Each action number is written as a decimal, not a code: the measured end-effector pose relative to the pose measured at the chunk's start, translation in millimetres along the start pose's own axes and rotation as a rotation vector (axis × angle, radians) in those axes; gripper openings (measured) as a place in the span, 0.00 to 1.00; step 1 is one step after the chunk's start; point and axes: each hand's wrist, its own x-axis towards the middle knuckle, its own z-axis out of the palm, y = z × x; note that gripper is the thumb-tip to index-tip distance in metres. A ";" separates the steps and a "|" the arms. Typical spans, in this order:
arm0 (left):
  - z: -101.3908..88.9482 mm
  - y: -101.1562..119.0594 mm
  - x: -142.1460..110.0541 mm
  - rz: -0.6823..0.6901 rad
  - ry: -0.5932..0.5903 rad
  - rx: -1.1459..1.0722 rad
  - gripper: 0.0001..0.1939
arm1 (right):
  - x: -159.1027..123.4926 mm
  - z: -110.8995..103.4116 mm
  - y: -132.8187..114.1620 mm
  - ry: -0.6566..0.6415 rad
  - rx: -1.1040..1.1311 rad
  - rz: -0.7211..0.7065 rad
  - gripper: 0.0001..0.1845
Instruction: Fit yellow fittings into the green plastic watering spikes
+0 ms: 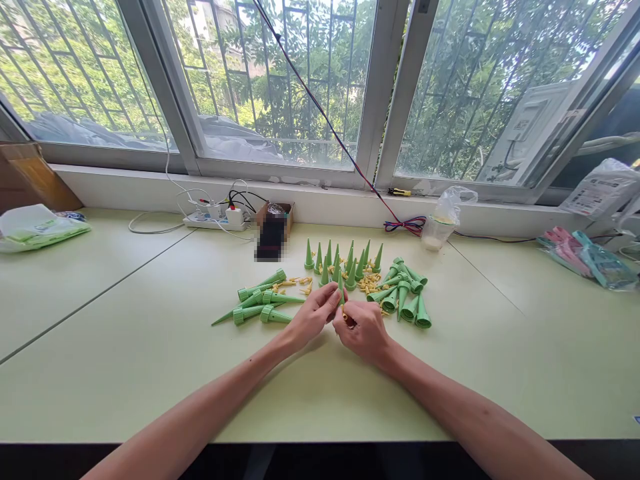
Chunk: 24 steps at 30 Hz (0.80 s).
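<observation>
My left hand (pixel 320 309) is closed around a green plastic cone-shaped spike (pixel 341 283), its tip pointing up. Close against it, my right hand (pixel 364 328) pinches a small yellow plastic piece (pixel 345 316) at the spike's side; whether the two parts are joined I cannot tell. Just beyond my hands, several green spikes (pixel 351 275) stand upright on their caps. Small yellow pieces (pixel 370 283) lie scattered among them. More green spikes (pixel 260 297) lie on their sides at the left, and another heap of spikes (pixel 410 287) lies at the right.
The pale green table (pixel 175 380) runs along the window sill. At its back are a power strip (pixel 215 219), a small cardboard box (pixel 285 217), a plastic cup with a bag (pixel 440 223) and coiled wire (pixel 407 225). Bagged items (pixel 590 257) lie far right, a green-white packet (pixel 40 228) far left.
</observation>
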 end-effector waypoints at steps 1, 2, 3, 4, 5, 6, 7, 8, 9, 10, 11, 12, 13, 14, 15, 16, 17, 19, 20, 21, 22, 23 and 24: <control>-0.1 -0.5 0.1 -0.001 0.001 -0.005 0.16 | 0.0 0.1 0.2 0.001 0.000 0.001 0.19; -0.2 -1.0 0.2 0.000 0.003 -0.010 0.16 | -0.2 0.3 0.5 -0.001 -0.001 0.002 0.18; -0.3 -1.5 0.3 0.003 0.007 -0.013 0.17 | -0.4 0.6 0.8 -0.004 0.000 0.003 0.18; -0.4 -1.8 0.3 0.008 0.008 -0.010 0.17 | -0.6 0.8 1.0 -0.007 0.000 0.005 0.18; -0.5 -2.0 0.2 0.012 0.010 -0.004 0.17 | -0.9 1.1 1.2 -0.008 0.000 0.005 0.18; -0.5 -2.0 0.1 0.010 0.005 0.001 0.16 | -1.1 1.3 1.3 -0.008 -0.001 0.006 0.18; -0.6 -1.8 0.0 0.007 0.003 0.004 0.16 | -1.3 1.4 1.2 -0.006 -0.003 0.006 0.18; -0.7 -1.6 -0.2 0.004 0.000 0.006 0.16 | -1.4 1.4 1.1 -0.004 -0.005 0.007 0.19; -0.8 -1.3 -0.3 0.001 -0.004 0.006 0.16 | -1.3 1.3 0.8 -0.004 -0.009 0.008 0.19; -0.8 -1.0 -0.4 -0.003 -0.006 0.004 0.16 | -1.3 1.1 0.4 -0.006 -0.012 0.010 0.19; -0.8 -0.7 -0.4 -0.006 -0.006 0.001 0.16 | -1.1 0.8 0.1 -0.010 -0.015 0.012 0.19; -0.8 -0.6 -0.5 -0.008 -0.004 -0.002 0.16 | -0.9 0.5 -0.3 -0.015 -0.017 0.016 0.19; -0.7 -0.6 -0.4 -0.009 -0.002 -0.007 0.16 | -0.8 0.2 -0.6 -0.019 -0.017 0.019 0.19; -0.6 -0.8 -0.3 -0.009 0.000 -0.011 0.16 | -0.6 0.0 -0.8 -0.023 -0.016 0.021 0.19; -0.5 -1.0 -0.2 -0.008 0.004 -0.015 0.16 | -0.5 -0.2 -0.9 -0.025 -0.015 0.023 0.19; -0.4 -1.3 -0.1 -0.007 0.008 -0.017 0.16 | -0.4 -0.3 -1.0 -0.027 -0.016 0.024 0.19; -0.3 -1.7 0.0 -0.006 0.011 -0.018 0.16 | -0.3 -0.3 -0.9 -0.029 -0.016 0.026 0.19; -0.2 -2.3 0.2 -0.003 0.020 -0.017 0.16 | -0.2 -0.3 -0.8 -0.032 -0.016 0.029 0.19; -0.1 -2.4 0.2 0.000 0.025 -0.018 0.16 | -0.2 -0.2 -0.8 -0.032 -0.014 0.030 0.19; -0.1 -2.4 0.2 0.003 0.028 -0.019 0.16 | -0.2 -0.1 -0.7 -0.031 -0.011 0.032 0.19; -0.1 -2.2 0.1 0.004 0.027 -0.019 0.16 | -0.3 0.1 -0.7 -0.029 -0.009 0.034 0.19; 0.0 -1.9 0.1 0.003 0.024 -0.016 0.16 | -0.5 0.4 -0.6 -0.027 -0.009 0.036 0.19; 0.1 -1.5 0.0 0.003 0.022 -0.012 0.16 | -0.7 0.6 -0.6 -0.026 -0.011 0.038 0.19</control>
